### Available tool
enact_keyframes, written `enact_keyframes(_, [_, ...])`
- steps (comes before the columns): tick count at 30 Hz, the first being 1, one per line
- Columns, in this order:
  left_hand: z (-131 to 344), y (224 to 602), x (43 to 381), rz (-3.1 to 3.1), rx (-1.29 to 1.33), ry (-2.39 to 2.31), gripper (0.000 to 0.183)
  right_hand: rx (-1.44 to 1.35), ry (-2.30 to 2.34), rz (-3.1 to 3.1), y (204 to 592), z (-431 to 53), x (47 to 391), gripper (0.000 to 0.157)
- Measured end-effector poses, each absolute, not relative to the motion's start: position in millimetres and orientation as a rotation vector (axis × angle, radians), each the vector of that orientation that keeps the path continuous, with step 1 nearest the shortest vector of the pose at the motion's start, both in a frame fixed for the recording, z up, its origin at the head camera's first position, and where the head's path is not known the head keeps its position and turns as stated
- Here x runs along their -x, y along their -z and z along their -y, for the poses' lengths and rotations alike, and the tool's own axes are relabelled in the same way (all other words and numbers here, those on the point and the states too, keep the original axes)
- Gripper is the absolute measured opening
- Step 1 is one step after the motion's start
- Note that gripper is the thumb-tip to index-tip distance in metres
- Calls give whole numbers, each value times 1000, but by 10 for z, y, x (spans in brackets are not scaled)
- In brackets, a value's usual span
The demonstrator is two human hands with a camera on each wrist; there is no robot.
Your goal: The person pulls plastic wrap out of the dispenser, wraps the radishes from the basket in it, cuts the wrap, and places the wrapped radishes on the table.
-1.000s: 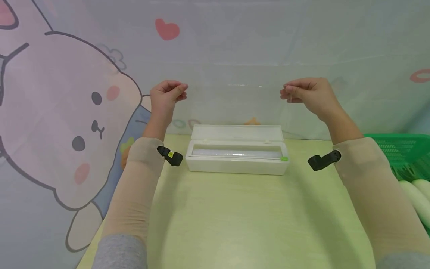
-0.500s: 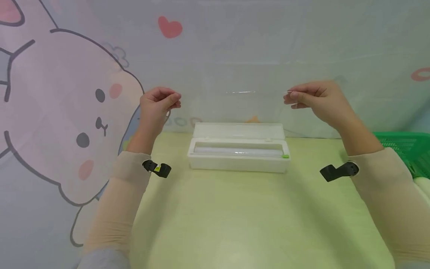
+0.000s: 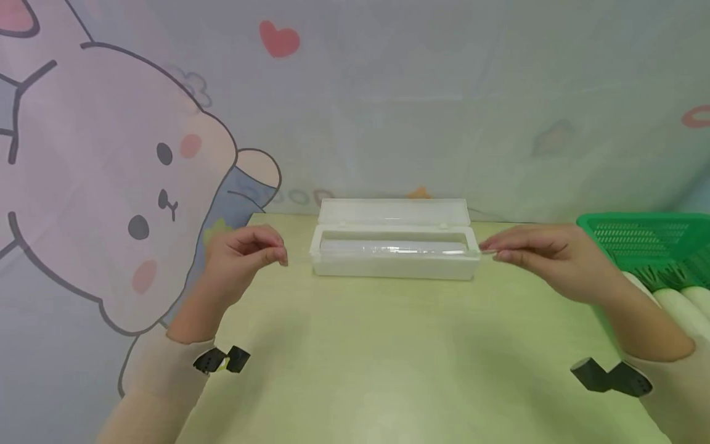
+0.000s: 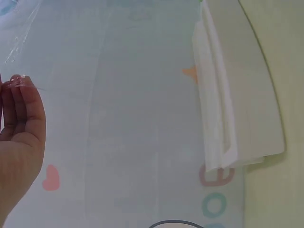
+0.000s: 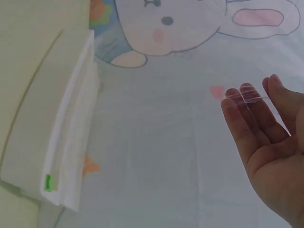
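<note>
A sheet of clear cling film [image 5: 251,97] stretches between my two hands, seen mostly by its glints. My left hand [image 3: 244,259], left of the box, pinches one corner between thumb and fingers. On the other side my right hand [image 3: 554,259] pinches the opposite corner, fingertips close by the box's right end. Between them stands a white cling film dispenser box [image 3: 394,268] with its lid [image 3: 394,211] raised at the back and a pale roll inside. The film overlaps the box's front in the head view. A green slider [image 5: 49,183] sits at one end of the box.
A green plastic basket [image 3: 673,221] at the right holds long white vegetables [image 3: 679,308] and green stalks. The box stands on a pale green table [image 3: 388,357]. A backdrop cloth [image 3: 399,111] with a cartoon rabbit hangs right behind the table.
Both hands have come down from above the box to about its height, bringing the film down with them, and have spread a little farther apart.
</note>
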State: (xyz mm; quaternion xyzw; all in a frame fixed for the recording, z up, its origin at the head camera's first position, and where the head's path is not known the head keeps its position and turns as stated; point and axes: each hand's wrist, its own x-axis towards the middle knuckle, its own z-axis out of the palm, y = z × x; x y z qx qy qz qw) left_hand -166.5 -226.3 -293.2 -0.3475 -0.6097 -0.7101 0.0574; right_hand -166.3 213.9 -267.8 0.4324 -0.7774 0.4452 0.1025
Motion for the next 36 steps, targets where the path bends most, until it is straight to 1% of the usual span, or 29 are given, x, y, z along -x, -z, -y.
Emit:
enact_keyframes(4, [2332,3166,1513,1973,1200,2186,14,-1502,-1488,2215,2950,-2148,1489,31])
enact_keyframes(7, [2366,3338,1417,2122,1213,2188,16,-1594,-1504,2238,3152,-2150,1377,36])
enact_keyframes(10, [2380,3497,1353,2259,1208,2194,19,-1626,-1481,2338,3332,-2160,1281,40])
enact_keyframes(13, [2376,3633,1311,2411,1158,2197,20,-1646,-1526,2415,3525,-2165,1220,36])
enact_keyframes(18, [2354,3842,1264,2717,999,2142,12,-1705,-1567,2453,3874,-2135,1193,26])
enact_keyframes(22, [2333,4037,1265,2862,934,2065,4,-1720,-1521,2503,4105,-2087,1203,19])
enact_keyframes(26, [2310,4212,1286,2933,955,1982,8,-1714,-1497,2567,4285,-2060,1226,11])
enact_keyframes(30, [2292,4338,1310,2973,1012,1940,8,-1719,-1456,2602,4427,-2036,1257,10])
enact_keyframes(36, [2237,4454,1356,3022,1026,1898,5,-1768,-1311,2615,4556,-2001,1298,14])
